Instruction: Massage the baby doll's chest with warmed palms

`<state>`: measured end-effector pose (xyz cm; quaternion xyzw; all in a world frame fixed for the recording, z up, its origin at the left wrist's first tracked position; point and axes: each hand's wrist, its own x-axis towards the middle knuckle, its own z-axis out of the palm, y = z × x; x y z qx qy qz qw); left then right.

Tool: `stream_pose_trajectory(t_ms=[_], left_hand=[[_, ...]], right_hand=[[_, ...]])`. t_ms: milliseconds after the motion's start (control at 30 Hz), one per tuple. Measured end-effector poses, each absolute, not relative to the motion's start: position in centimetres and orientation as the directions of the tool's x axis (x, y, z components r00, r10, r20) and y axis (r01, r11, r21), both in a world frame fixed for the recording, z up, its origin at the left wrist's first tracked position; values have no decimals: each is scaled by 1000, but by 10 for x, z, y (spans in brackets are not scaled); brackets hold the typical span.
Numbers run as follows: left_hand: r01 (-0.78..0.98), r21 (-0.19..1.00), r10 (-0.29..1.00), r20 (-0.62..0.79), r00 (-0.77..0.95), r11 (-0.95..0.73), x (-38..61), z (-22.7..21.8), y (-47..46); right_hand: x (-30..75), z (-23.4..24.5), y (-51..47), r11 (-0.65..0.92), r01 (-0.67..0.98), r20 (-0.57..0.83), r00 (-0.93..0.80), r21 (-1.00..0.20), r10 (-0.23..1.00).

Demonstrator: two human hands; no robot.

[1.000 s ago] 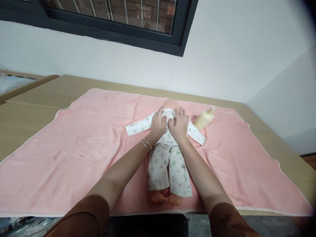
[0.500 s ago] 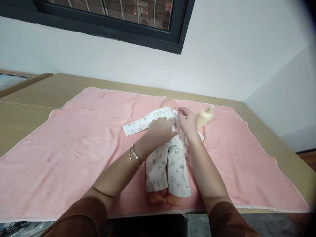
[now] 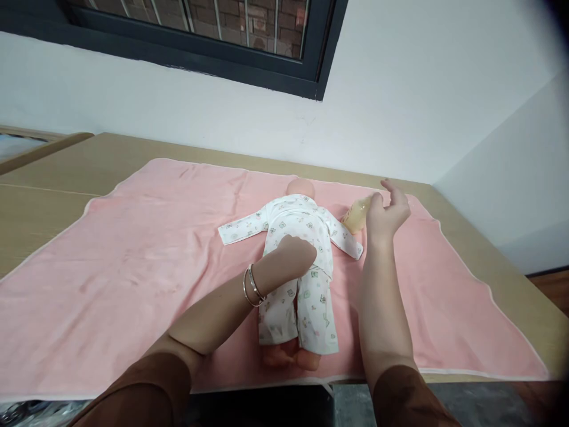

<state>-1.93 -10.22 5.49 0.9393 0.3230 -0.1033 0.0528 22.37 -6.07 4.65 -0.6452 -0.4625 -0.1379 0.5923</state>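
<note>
A baby doll [image 3: 299,228] in a white printed shirt and trousers lies on a pink towel [image 3: 146,249], with its head towards the wall and its bare feet at the near edge. My left hand [image 3: 288,258], with bangles on the wrist, rests on the doll's waist at the shirt hem. Its fingers are curled under and hidden. My right hand [image 3: 387,209] is raised with the fingers apart just right of the doll's sleeve, and it holds nothing. It hovers beside a cream-coloured bottle [image 3: 355,217] lying on the towel.
The towel covers most of a wooden table [image 3: 48,196] that stands against a white wall. A dark-framed window [image 3: 200,35] is above. The table's right edge runs close to the towel, with floor beyond. Something dark sits below the near edge.
My right hand left the doll's chest and swung right towards the bottle, opening. My left hand slid down from the chest to the waist. The shirt now lies smooth over the doll's body.
</note>
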Motion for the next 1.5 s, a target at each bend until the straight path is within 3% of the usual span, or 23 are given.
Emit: stream_pose_trajectory(t_ms=[133, 300, 400, 500, 633, 700, 1100, 1367, 1500], left_hand=[[534, 42, 518, -188, 834, -844, -13, 50, -118], [577, 76, 529, -317, 787, -813, 4, 46, -129], [607, 73, 549, -353, 758, -791, 8, 49, -128], [596, 87, 529, -372, 763, -798, 6, 56, -127], [582, 141, 506, -360, 784, -801, 3, 60, -130], [575, 160, 494, -362, 791, -803, 2, 60, -131], [582, 165, 505, -347, 790, -796, -1, 58, -130], [572, 168, 491, -359, 794, -803, -3, 58, -133], [499, 212, 443, -262, 857, -840, -4, 48, -127]], right_hand=[[237, 33, -50, 96, 703, 651, 588, -705, 480], [236, 22, -38, 40, 729, 617, 547, -683, 566], [237, 21, -37, -63, 674, 568, 665, -736, 485], [243, 26, -41, -116, 502, 414, 806, -857, 423], [247, 34, -44, -29, 92, 57, 803, -995, 593], [246, 37, -43, 22, -51, -24, 752, -998, 659], [241, 36, -40, 226, -436, -86, 590, -871, 803], [233, 35, -36, 257, -458, -108, 632, -851, 768], [230, 34, -34, 246, -452, -91, 604, -858, 792]])
